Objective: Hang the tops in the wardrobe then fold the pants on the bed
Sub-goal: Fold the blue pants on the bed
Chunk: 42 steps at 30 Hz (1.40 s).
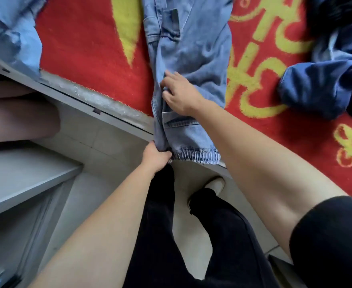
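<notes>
Light blue denim pants (188, 50) lie lengthwise on the bed's red and yellow blanket (92, 44), their elastic waistband (193, 155) hanging over the bed's near edge. My left hand (155, 155) is closed on the waistband's left corner, bunching the fabric. Further up, my right hand (180, 93) rests on the pants, with its fingers curled into the left fold of the denim. A dark blue garment (324, 82) lies crumpled at the right of the bed.
Another light blue garment (11, 34) lies at the bed's upper left corner. The grey bed frame (100, 113) runs diagonally. A grey shelf or cabinet (25, 179) stands at the left. My black-trousered legs and a pale shoe (214, 183) stand on the tiled floor.
</notes>
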Each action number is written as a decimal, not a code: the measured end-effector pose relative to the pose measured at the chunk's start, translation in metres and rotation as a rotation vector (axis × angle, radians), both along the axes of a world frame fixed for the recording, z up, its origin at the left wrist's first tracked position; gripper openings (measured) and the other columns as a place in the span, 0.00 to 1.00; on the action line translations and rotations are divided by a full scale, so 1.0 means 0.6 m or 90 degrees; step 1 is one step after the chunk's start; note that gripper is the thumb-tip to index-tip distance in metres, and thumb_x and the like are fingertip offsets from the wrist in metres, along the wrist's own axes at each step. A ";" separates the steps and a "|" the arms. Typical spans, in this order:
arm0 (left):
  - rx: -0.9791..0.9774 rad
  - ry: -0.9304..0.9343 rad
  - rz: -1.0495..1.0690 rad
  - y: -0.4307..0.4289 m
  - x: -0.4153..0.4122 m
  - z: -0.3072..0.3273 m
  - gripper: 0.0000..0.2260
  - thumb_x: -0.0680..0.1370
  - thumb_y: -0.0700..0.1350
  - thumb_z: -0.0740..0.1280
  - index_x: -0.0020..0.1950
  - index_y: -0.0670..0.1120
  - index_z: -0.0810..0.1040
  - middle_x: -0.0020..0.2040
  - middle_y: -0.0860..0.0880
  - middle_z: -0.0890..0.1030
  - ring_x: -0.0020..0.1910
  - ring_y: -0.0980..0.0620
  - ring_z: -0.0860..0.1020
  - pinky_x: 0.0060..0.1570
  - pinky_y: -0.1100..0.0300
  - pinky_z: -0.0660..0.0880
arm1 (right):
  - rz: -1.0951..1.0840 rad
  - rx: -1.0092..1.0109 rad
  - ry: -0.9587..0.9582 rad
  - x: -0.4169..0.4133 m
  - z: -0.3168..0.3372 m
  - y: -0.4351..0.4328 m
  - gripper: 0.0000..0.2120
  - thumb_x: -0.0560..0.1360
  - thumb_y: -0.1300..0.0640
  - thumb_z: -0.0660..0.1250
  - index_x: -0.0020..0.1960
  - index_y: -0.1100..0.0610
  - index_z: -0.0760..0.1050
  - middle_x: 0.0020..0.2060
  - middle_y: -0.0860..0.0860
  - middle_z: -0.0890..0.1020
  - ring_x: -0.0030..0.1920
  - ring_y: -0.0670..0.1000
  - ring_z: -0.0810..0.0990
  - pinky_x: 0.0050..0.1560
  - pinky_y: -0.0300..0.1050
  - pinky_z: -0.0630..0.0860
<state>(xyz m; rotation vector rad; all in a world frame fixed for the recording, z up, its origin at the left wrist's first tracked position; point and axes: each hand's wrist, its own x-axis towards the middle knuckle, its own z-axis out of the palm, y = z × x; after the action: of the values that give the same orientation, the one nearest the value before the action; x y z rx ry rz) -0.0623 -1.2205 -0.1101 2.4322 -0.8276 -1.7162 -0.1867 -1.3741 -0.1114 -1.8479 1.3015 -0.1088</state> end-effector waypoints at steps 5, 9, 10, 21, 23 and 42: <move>0.062 0.095 -0.100 -0.003 0.022 -0.026 0.12 0.76 0.42 0.71 0.58 0.47 0.75 0.54 0.47 0.80 0.56 0.42 0.79 0.54 0.53 0.76 | 0.028 0.120 0.134 -0.002 -0.026 0.006 0.21 0.74 0.63 0.61 0.67 0.53 0.73 0.79 0.54 0.59 0.80 0.56 0.53 0.76 0.49 0.57; 0.048 0.130 -0.106 -0.060 0.039 -0.003 0.17 0.74 0.41 0.70 0.62 0.46 0.72 0.55 0.49 0.78 0.55 0.48 0.76 0.51 0.59 0.70 | -0.156 0.099 0.104 -0.014 0.021 -0.038 0.16 0.73 0.61 0.62 0.58 0.54 0.81 0.60 0.53 0.80 0.62 0.55 0.77 0.64 0.45 0.71; 0.039 0.123 -0.097 -0.078 0.043 0.005 0.16 0.75 0.43 0.69 0.61 0.45 0.72 0.55 0.48 0.78 0.54 0.48 0.76 0.50 0.58 0.71 | -0.227 0.055 0.113 -0.025 0.031 -0.049 0.15 0.73 0.59 0.62 0.57 0.53 0.81 0.57 0.54 0.80 0.58 0.56 0.78 0.62 0.48 0.73; 0.077 0.073 -0.112 -0.140 0.016 -0.027 0.08 0.74 0.36 0.67 0.45 0.47 0.71 0.48 0.43 0.79 0.49 0.41 0.81 0.51 0.46 0.80 | -0.570 0.142 0.335 -0.149 -0.008 -0.011 0.14 0.83 0.52 0.57 0.60 0.60 0.74 0.61 0.62 0.78 0.62 0.63 0.75 0.55 0.51 0.70; 0.093 0.060 -0.094 -0.133 0.011 -0.036 0.08 0.73 0.34 0.66 0.45 0.47 0.72 0.49 0.42 0.79 0.50 0.41 0.80 0.51 0.44 0.80 | -0.557 0.167 0.335 -0.166 -0.010 -0.011 0.14 0.83 0.52 0.57 0.60 0.60 0.75 0.61 0.62 0.78 0.63 0.63 0.75 0.57 0.51 0.70; -0.319 -0.107 -0.163 -0.602 -0.048 0.054 0.13 0.77 0.48 0.67 0.59 0.45 0.74 0.49 0.50 0.78 0.52 0.46 0.78 0.56 0.54 0.74 | -0.764 0.197 -0.228 -0.180 0.078 -0.396 0.20 0.75 0.62 0.59 0.66 0.59 0.74 0.51 0.54 0.81 0.43 0.53 0.82 0.45 0.50 0.83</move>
<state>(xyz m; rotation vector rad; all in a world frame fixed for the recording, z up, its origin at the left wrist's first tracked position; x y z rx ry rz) -0.0912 -1.5815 -0.0775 2.2085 -1.4399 -1.1748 -0.2947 -1.6117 -0.0645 -0.5555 1.8414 -0.7728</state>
